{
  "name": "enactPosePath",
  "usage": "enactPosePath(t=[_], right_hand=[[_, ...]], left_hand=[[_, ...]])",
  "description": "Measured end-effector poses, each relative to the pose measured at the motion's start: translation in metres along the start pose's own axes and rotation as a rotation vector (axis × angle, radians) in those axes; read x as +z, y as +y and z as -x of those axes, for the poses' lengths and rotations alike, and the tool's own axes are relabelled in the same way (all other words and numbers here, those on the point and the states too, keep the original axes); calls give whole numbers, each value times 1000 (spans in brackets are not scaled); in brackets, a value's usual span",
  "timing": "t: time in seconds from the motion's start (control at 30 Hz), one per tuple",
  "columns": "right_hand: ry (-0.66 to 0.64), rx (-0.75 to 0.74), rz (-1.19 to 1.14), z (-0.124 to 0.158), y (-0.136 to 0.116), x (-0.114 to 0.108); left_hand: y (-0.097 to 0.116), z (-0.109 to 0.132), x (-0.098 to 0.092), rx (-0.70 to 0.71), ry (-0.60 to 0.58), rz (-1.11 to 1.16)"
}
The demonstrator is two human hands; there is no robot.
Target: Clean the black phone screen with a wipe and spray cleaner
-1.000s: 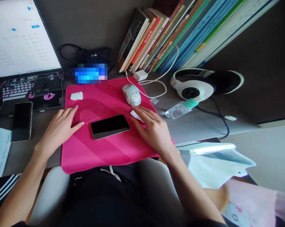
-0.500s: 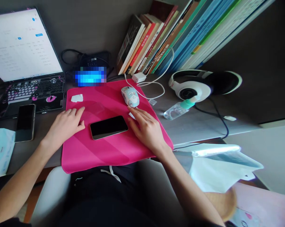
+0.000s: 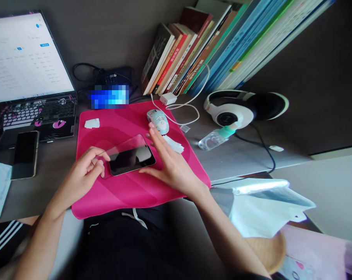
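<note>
A black-screened smartphone (image 3: 132,162) lies face up on a pink desk mat (image 3: 123,198). Over the phone, tilted, is a clear screen protector (image 3: 126,146); its upper edge sticks out past the phone's far side. My left hand (image 3: 86,171) pinches the protector's left edge between thumb and fingers. To the right of the phone is my right hand (image 3: 171,167), fingers stretched out and thumb apart, holding nothing; its thumb is close to the phone's lower right side. A patterned mouse (image 3: 158,121) sits just beyond the right fingertips. Beside that hand lies a crumpled white wipe (image 3: 174,144).
A small white scrap (image 3: 92,123) lies on the mat's far left. An open laptop (image 3: 32,70) and a second phone (image 3: 25,154) are leftward. Books (image 3: 176,58), a white charger (image 3: 168,98), headphones (image 3: 231,109) and a spray bottle (image 3: 215,138) stand behind and rightward.
My left hand has taken up the clear protector from the mat and brought it over the phone. My right hand has lifted off the mat, uncovering the white wipe.
</note>
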State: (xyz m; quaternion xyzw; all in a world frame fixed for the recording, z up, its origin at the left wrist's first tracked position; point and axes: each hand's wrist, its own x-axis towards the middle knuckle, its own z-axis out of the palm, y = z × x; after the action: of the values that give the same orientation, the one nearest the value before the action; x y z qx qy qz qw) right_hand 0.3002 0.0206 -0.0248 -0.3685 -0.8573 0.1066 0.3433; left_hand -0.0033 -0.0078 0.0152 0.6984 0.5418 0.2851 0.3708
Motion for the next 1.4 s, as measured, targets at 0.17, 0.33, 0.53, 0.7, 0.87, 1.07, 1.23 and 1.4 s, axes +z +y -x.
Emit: enactPosePath(t=[0.17,0.33,0.53,0.7,0.87,1.07,1.23,1.4], right_hand=[[-49,-77,-98,-4,-3,-4],[-50,-134,-88,-2,5,-1],[1,-157,-64,-2,13,0],[-36,-1,-83,0,26,-1],[-126,89,-137,2,35,5],[-183,112,-150,3,34,7],[-214,115,-152,2,34,6],[-238,133,-171,3,35,5]], left_hand=[[-10,0,10,-28,-87,96],[-15,-3,13,-48,-139,171],[-12,-1,11,15,-82,48],[-18,-1,-1,51,35,-341],[-25,-2,8,80,-65,-473],[-24,-2,16,124,-44,-568],[-21,-2,14,128,-40,-554],[-21,-2,16,139,-43,-551]])
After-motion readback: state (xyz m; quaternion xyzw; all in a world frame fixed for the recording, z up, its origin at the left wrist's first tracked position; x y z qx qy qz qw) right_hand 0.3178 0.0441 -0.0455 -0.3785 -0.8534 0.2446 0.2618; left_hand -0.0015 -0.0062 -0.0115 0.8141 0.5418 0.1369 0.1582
